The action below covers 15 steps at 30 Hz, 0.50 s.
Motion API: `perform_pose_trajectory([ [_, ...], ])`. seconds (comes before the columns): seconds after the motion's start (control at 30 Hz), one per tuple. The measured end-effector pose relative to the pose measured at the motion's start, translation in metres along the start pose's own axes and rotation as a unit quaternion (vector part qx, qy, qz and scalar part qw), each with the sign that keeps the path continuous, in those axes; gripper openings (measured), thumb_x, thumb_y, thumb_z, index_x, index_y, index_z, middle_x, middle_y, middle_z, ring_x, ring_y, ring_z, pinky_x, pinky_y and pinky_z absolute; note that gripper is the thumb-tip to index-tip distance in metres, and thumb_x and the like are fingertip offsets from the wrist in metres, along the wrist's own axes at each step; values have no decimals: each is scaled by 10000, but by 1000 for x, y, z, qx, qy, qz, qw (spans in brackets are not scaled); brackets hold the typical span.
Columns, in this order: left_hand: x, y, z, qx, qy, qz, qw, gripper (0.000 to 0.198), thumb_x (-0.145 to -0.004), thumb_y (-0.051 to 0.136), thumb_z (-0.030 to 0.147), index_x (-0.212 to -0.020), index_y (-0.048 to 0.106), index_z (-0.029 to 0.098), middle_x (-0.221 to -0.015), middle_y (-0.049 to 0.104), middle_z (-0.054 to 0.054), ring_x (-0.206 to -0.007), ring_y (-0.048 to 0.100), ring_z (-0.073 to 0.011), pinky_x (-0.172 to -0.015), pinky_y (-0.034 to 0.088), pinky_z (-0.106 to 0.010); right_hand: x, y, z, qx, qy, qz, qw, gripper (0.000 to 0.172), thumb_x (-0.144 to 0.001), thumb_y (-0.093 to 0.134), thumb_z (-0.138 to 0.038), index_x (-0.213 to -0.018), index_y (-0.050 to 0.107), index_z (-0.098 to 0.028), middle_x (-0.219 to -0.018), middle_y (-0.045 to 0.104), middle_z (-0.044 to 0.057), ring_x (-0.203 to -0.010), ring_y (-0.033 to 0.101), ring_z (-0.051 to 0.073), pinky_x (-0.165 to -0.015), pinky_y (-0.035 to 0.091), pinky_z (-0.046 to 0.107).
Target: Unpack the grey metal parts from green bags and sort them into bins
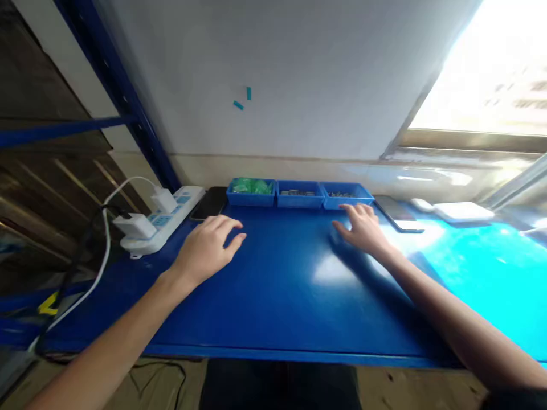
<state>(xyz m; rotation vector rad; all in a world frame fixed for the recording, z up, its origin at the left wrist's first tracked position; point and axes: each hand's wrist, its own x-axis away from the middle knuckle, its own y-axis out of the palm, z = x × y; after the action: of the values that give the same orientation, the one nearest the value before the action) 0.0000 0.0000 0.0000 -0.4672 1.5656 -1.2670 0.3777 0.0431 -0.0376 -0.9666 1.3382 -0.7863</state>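
Note:
My left hand [209, 246] lies palm down on the blue table [277, 296], fingers apart, holding nothing. My right hand [363, 228] also rests open on the table, just in front of the right-hand blue tray [347, 195] of small metal parts. The middle blue tray [299, 194] holds similar grey parts. The left blue tray [250, 191] holds green pieces. All three trays stand in a row against the wall, beyond both hands.
A white power strip [160, 221] with chargers and cables sits at the back left. A dark phone [210, 204] lies beside it. Another phone [398, 213] and a white flat object [461, 212] lie at the back right. Blue shelving stands left.

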Motion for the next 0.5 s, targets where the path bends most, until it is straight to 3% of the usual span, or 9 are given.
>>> perform_pose_trajectory([
  [0.1, -46, 38, 9, -14, 59, -17, 998, 248, -918, 485, 360, -1032, 634, 198, -1084, 642, -67, -1048, 570, -238, -908, 455, -379, -3, 12, -49, -24, -99, -27, 994, 477, -890, 480, -440, -1288, 542, -184, -1188, 574, 158, -1224, 422, 339, -932, 423, 467],
  [0.2, -83, 69, 15, -39, 64, 14, 997, 294, -905, 496, 332, -1138, 611, 193, -1241, 574, -109, -1167, 511, -283, -948, 421, -427, -16, 22, -71, -31, -125, 31, 991, 497, -893, 486, -408, -1339, 498, -190, -1309, 498, 168, -1297, 360, 324, -1015, 353, 468],
  [0.33, -109, 95, 20, -46, 50, 42, 997, 397, -924, 457, 316, -1297, 520, 194, -1328, 512, -145, -1257, 430, -307, -1003, 356, -485, -44, 35, -61, -13, -67, 98, 993, 583, -875, 514, -446, -1384, 447, -170, -1391, 407, 207, -1323, 314, 364, -1046, 282, 518],
  [0.43, -117, 105, 20, -40, 46, 41, 997, 463, -932, 443, 322, -1384, 445, 222, -1325, 508, -152, -1264, 412, -324, -1006, 332, -523, -56, 45, -51, 0, -35, 90, 995, 596, -865, 511, -480, -1362, 466, -156, -1374, 417, 218, -1272, 364, 375, -1040, 271, 538],
  [0.5, -121, 108, 18, -33, 36, 39, 998, 452, -925, 455, 323, -1367, 472, 225, -1310, 512, -159, -1253, 417, -342, -1000, 328, -548, -57, 49, -49, 7, -33, 85, 996, 609, -858, 510, -487, -1361, 461, -146, -1374, 416, 220, -1255, 376, 374, -1042, 266, 544],
])
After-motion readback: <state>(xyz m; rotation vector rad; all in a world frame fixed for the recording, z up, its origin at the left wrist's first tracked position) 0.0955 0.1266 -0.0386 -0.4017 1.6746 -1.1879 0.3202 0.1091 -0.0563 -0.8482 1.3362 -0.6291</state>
